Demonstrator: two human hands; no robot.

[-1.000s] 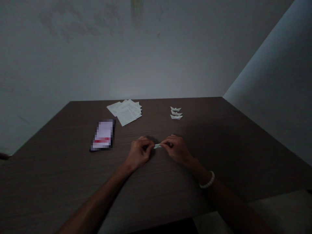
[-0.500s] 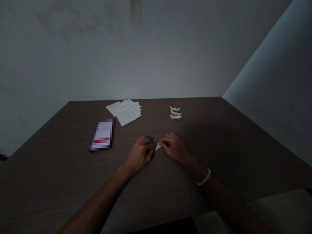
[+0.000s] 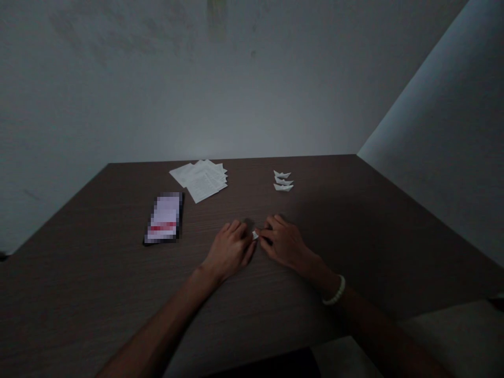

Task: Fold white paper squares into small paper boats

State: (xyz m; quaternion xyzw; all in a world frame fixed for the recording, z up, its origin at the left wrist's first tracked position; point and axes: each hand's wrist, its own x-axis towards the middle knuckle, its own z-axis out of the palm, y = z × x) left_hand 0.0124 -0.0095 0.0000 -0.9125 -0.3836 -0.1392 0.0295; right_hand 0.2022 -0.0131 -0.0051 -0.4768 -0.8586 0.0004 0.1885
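Observation:
A small folded piece of white paper [image 3: 255, 235] is pinched between my two hands, low over the middle of the table. My left hand [image 3: 232, 247] has its fingertips closed on the left side of the paper. From the other side, my right hand [image 3: 284, 240] grips it between thumb and fingers, with a pale beaded bracelet [image 3: 335, 292] on that wrist. Most of the paper is hidden by the fingers, so its full shape cannot be made out. Beyond my right hand, three small white paper boats [image 3: 283, 181] lie in a close row.
Fanned-out sheets of printed white paper [image 3: 202, 178] lie at the back left of the dark wooden table [image 3: 98, 252]. Nearer, on the left, is a phone [image 3: 164, 218] with its screen lit and blurred. A stained pale wall [image 3: 157, 105] rises behind the table's far edge.
Both hands have shifted their fingers on the paper, and less of it shows between them now. My left hand's fingers have turned further over it. The view has moved slightly.

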